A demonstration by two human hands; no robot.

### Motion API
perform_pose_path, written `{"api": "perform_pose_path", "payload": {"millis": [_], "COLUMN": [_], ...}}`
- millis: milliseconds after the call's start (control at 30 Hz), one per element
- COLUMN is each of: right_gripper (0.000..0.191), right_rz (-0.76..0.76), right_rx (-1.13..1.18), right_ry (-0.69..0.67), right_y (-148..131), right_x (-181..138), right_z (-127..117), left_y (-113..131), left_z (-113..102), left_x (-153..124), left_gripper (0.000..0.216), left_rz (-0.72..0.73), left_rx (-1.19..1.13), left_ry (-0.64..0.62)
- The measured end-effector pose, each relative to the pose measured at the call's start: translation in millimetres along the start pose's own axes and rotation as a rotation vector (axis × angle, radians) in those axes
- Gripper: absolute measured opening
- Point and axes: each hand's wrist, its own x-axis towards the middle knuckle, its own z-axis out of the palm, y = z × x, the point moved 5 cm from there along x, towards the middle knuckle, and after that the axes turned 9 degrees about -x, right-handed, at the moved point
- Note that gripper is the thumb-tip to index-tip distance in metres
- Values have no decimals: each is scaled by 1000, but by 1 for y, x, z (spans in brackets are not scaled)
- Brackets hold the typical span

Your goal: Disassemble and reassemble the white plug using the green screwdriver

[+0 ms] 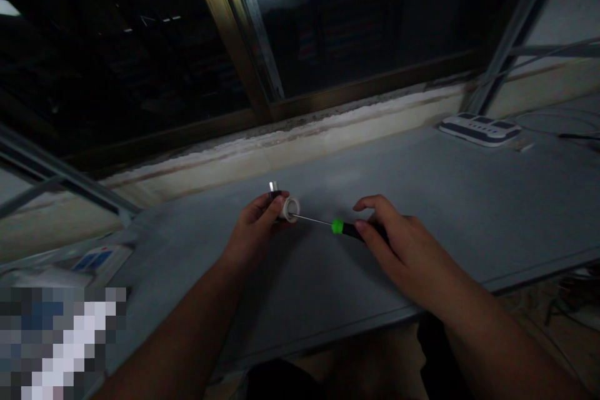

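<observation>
My left hand (255, 222) is closed around a small plug-in piece with a white round open end (294, 201). Two metal prongs (274, 186) stick up from its dark back part. In my right hand (394, 237) is a screwdriver (337, 227) with a green and black handle, the thumb pressed to the handle and the index finger lifted off it. Its thin metal shaft points left, and the tip reaches into the white round opening. Whether the tip touches a screw inside is too small to tell. Both hands are above the grey table (300, 287).
A white and dark power strip (480, 128) lies at the table's back right, with cables beyond it. Another white strip with blue parts (103, 261) is at the left. Behind the table are a ledge (304, 144) and dark window panes; metal struts stand at both sides.
</observation>
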Motion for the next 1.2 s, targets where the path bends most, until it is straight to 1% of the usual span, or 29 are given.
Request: {"api": "perform_pose_path", "payload": {"millis": [33,100,167,200,233,267,367,433,500,533,600,667,767,867,933,1000,1133,1200], "right_gripper": [20,20,21,22,22,22,28,25,13,11,19,23,21,21,28,31,24,13], "right_rz": [-43,-117,-142,-131,-104,-63,65,59,-24,-67,-106,-83,-38,-67,-130,-173,-195,-204], "right_rx": [-4,-14,-16,0,27,55,99,95,84,88,129,227,404,615,774,871,914,972], "right_ry": [47,171,266,284,270,228,52,4,48,84,161,213,262,305,288,232,178,172], "right_y": [-1,-3,-3,-3,-2,0,4,3,-1,-3,-4,-2,0,-6,-15,-24,-31,-28], "right_x": [1,1,1,1,1,2,3,3,2,1,0,-1,-3,-5,-6,-8,-11,-10], "right_z": [-2,-7,-12,-13,-13,-11,-2,0,-2,-4,-8,-8,-2,2,3,2,-5,-5], "left_y": [0,-1,-3,-4,-4,-5,-4,-4,-4,-4,-5,-5,-7,-9,-11,-12,-15,-18], "left_z": [0,1,2,2,2,2,-1,-1,-1,-1,-1,1,3,6,9,13,19,19], "left_x": [0,0,0,0,0,0,1,2,2,2,2,1,0,-2,-4,-7,-14,-16], "left_gripper": [50,49,48,48,47,47,46,46,45,45,44,44,45,47,46,43,45,45], "left_rz": [-3,-12,-30,-39,-44,-45,-31,-25,-26,-27,-32,-40,-47,-55,-74,-112,-220,-277], "left_rx": [4,13,25,30,36,42,38,31,36,41,48,57,68,69,79,80,73,79], "left_ry": [-1,-3,-20,-28,-33,-34,-18,-11,-12,-11,-15,-25,-47,-88,-137,-200,-301,-313]}}
